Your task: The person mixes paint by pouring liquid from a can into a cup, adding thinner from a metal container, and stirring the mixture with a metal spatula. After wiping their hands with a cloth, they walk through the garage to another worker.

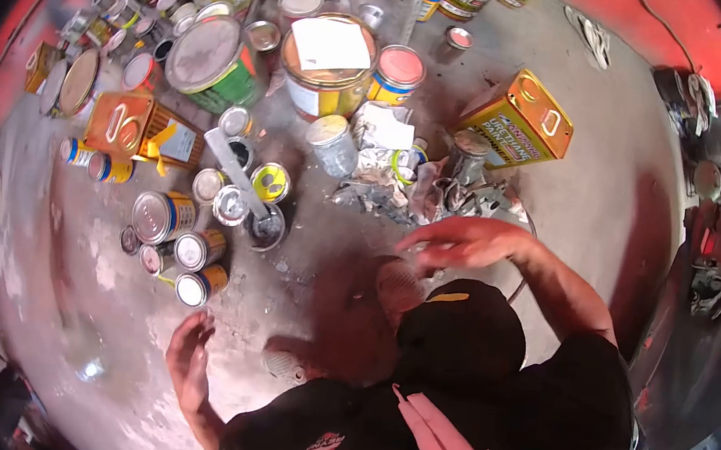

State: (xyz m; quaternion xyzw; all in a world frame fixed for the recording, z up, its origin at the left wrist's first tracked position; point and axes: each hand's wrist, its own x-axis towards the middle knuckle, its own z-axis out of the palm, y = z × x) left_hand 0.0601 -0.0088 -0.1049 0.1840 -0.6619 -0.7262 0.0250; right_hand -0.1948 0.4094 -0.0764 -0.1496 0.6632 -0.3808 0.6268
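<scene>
Low on the left, my left hand [189, 358] is raised over the floor with its fingers apart and slightly bent, holding nothing. The nearest thing to it is a small can with a white lid [191, 288]. My right hand [465, 241] hangs in front of my black-clothed knee, fingers loosely spread, nothing in it. Beyond that hand lies a heap of crumpled, paint-stained paper [421, 198]. Between the hands and farther off, an open dark cup [265, 227] has a flat stir stick [233, 171] leaning in it, beside a can with yellow paint marks [271, 181].
Many paint cans crowd the upper left, among them a green bucket [234, 84] and a large can with white paper on top [326, 97]. A yellow rectangular tin [519, 123] stands at upper right. Sandals [588, 38] lie farther back. A hose runs near my right arm.
</scene>
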